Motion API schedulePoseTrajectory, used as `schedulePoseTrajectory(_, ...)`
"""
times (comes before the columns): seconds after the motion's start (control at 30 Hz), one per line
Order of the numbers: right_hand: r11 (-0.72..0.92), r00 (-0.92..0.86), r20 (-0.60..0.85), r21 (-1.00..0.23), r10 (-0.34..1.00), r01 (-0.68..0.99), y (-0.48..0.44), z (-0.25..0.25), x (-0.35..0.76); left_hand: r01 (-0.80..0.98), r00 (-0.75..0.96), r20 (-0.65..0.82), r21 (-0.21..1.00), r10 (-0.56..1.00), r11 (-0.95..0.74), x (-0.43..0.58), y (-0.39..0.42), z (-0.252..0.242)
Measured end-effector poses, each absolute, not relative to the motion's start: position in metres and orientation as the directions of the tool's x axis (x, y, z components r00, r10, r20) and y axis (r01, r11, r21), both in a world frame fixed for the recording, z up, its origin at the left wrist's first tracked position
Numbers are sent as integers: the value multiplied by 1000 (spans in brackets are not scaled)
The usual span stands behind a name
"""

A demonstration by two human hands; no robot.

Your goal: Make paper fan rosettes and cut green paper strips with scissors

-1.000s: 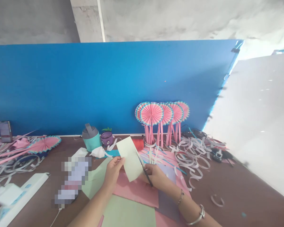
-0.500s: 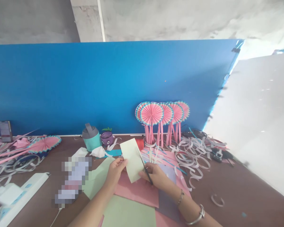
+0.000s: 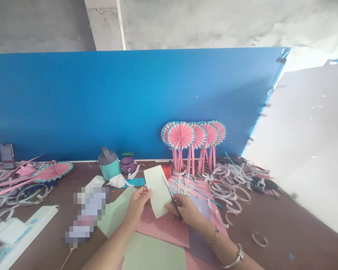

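My left hand [image 3: 137,205] pinches the left edge of a pale green paper rectangle [image 3: 158,190] and holds it upright over the table. My right hand [image 3: 186,208] grips dark scissors [image 3: 172,199], whose blades run along the paper's right edge. Under both hands lie flat sheets, a pink sheet [image 3: 165,228], a light green sheet [image 3: 154,255] and a purple sheet [image 3: 201,243].
Several pink pleated paper fans [image 3: 193,135] stand against the blue board [image 3: 129,101]. Curled white paper strips [image 3: 232,182] litter the right side. A teal cup [image 3: 109,165], a purple pot [image 3: 127,164], a white power strip [image 3: 22,232] and more fans [image 3: 52,171] lie to the left.
The green paper has dropped a little and tilted slightly; the scissors have stayed along its right edge. Both hands have barely shifted.
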State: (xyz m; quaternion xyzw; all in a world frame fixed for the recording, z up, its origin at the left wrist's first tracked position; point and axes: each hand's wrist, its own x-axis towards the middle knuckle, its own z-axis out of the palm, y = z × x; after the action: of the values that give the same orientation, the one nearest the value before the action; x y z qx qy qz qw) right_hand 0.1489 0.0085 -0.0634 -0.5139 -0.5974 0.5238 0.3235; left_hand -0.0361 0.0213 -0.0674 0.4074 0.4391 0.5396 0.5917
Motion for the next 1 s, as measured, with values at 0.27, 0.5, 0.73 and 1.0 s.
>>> schedulePoseTrajectory(0.27, -92, -245, -172, -947, 954, 308, 7, -63, 147, -302, 55, -93, 948, 994, 105, -36, 22, -70)
schedulePoseTrajectory(0.5, -75, -240, -157, -945, 958, 319, 8, -63, 148, -308, 73, -87, 945, 994, 105, -37, 23, -71)
schedulePoseTrajectory(0.73, -95, -260, -155, -968, 953, 230, 9, -69, 147, -271, 101, -95, 955, 990, 119, -38, 21, -70)
schedulePoseTrajectory(1.0, -114, -279, -161, -978, 947, 176, 12, -72, 148, -199, 154, -142, 965, 978, 171, -36, 23, -72)
